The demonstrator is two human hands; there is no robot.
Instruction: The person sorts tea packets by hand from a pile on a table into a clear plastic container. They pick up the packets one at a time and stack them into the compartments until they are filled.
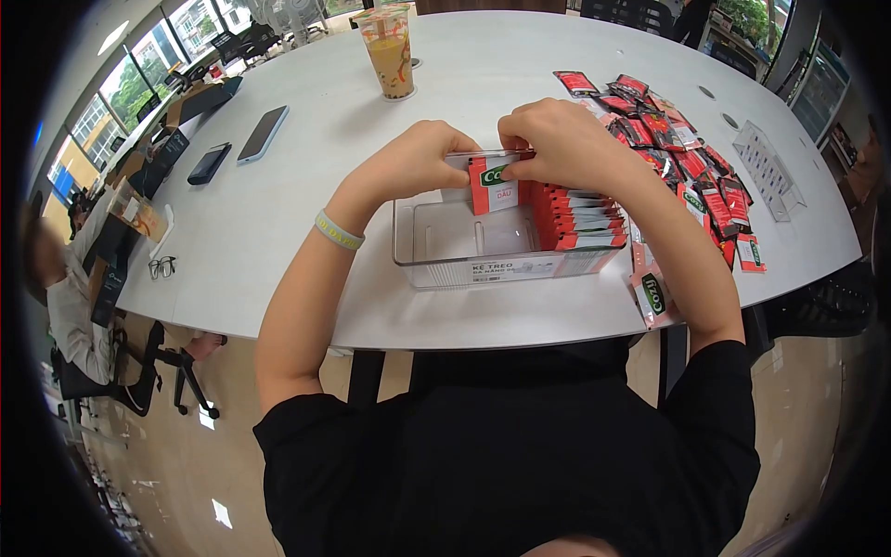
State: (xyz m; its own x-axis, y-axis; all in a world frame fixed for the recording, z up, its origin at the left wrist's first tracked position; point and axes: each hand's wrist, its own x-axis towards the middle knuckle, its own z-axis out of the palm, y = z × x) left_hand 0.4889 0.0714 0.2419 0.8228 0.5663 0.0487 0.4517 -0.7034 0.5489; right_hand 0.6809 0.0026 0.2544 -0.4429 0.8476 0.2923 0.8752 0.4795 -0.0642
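A clear plastic bin (436, 269) stands near the table's front edge, its right side filled with a row of upright red-and-white tea sachets (589, 223). Over the back wall of the bin, one Cozy tea sachet (499, 197) is pinched between both my hands. My left hand (432, 153) closes on its left edge, thumb in front. My right hand (557, 139) grips the top right corner with thumb and fingers. The sachet hangs upright inside the bin, left of the row. The fingertips behind it are partly hidden.
Loose red and black sachets (664, 130) are heaped to the right, with one sachet (652, 292) by my right forearm. A drink cup (388, 56), phone (263, 135), dark case (210, 164), glasses (161, 268) and clear rack (768, 172) lie around. A person (79, 297) sits at left.
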